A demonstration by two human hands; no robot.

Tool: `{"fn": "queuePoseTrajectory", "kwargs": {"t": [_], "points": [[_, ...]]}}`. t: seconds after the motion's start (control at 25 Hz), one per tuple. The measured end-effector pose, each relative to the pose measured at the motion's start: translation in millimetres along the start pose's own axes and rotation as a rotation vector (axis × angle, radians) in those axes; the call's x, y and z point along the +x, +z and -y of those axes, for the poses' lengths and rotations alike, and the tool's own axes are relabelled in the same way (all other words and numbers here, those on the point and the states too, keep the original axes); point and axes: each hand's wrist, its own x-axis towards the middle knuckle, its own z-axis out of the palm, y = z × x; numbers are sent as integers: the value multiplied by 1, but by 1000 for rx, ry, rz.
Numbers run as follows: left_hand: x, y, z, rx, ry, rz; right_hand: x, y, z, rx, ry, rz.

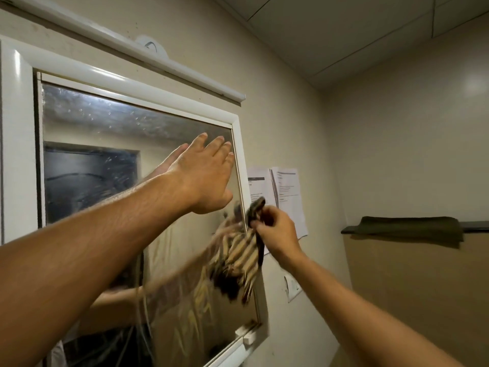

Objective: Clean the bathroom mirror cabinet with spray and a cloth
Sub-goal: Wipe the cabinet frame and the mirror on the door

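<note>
Item: mirror [92, 123], door of a white cabinet [16, 128], glass filmed and streaked over its upper band and lower half. Left hand [203, 176]: at the mirror's upper right, fingers straight and close together, palm laid flat to the glass, apparently steadying the door. Right hand [277, 231]: at the mirror's right edge, about mid-height, fingers curled tight round a bunched corner of the cloth [247, 260]. Cloth: striped, hanging against the glass just inside that edge, blurred, so its exact contact cannot be told. Spray bottle: not in view. Right of the mirror: papers [288, 192] on the wall; further right, a dark towel [412, 229] on a shelf. Above the mirror: a light bar [132, 56]. Step in hand, by judgement: wiping, the wet smears suggesting spray is already on. Next move calls for broad overlapping passes across the streaked glass toward the mirror's left side, the flat hand shifting clear of the cloth's path, then the frame.
</note>
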Motion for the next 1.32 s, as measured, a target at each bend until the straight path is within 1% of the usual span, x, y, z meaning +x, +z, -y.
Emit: {"fn": "queuePoseTrajectory", "kwargs": {"t": [0.08,0.12,0.24,0.28,0.36,0.44,0.48,0.52,0.56,0.64,0.72,0.8,0.88,0.92,0.96,1.0,1.08,1.12,1.16,1.24,1.32], "points": [[-3,1,-4,-9,1,-10,-26,-6,-16,-57,37,58],[-5,1,-6,-2,8,-8,-15,-5,-10,-45,22,49],[-11,4,-11,-9,41,-12,40,6,37,-17,-74,-56],[-13,4,-11,-8,44,-12,44,9,44,43,-75,-71],[-19,6,-12,-6,47,-14,16,11,16,84,-31,-77],[-25,8,-13,-16,40,-8,-49,5,-36,62,57,15],[-28,9,-15,-34,41,-4,-70,-2,-50,45,99,56],[-30,10,-17,-49,44,-3,-71,-5,-52,30,129,77],[-31,10,-19,-57,49,-4,-52,-4,-47,46,124,77],[-34,7,-24,-98,68,3,-6,2,-15,84,72,34],[-34,6,-29,-113,85,2,16,7,2,116,-14,-13],[-34,10,-32,-123,89,-21,-13,8,-28,128,-11,-17],[-38,13,-36,-131,105,-28,-76,4,-68,109,52,12],[-41,14,-37,-130,118,-20,-96,4,-76,67,34,9],[-43,15,-40,-128,127,-10,-95,8,-77,14,-18,-30],[-44,16,-43,-123,131,-7,-74,14,-68,-30,-102,-106],[-42,17,-42,-120,126,-24,-23,27,-23,-153,-307,-245],[-40,16,-38,-122,116,-34,-7,31,-5,-191,-396,-272],[-40,15,-34,-119,110,-38,-2,35,-2,-216,-440,-281],[-42,13,-26,-92,91,-38,-28,33,-29,-277,-392,-254],[-44,14,-19,-65,82,-39,-76,27,-60,-326,-348,-159]]}}
